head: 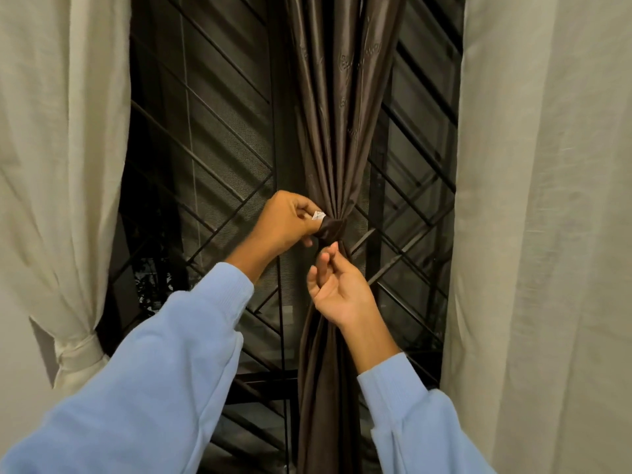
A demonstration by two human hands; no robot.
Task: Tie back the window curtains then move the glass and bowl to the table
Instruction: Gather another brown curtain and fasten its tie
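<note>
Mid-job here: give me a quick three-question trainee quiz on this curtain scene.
1. True or false: the cream curtain on the left is already tied back.
2. Which hand pinches the white-tagged end of the tieback?
3. Fill in: the tieback wraps the ___ curtain in the middle of the window.
Key: 1 true; 2 the left hand; 3 brown.

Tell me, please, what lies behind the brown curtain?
A dark window grille of slanted metal bars shows on both sides of the brown curtain. What lies straight behind its gathered folds is covered by the cloth.
</note>
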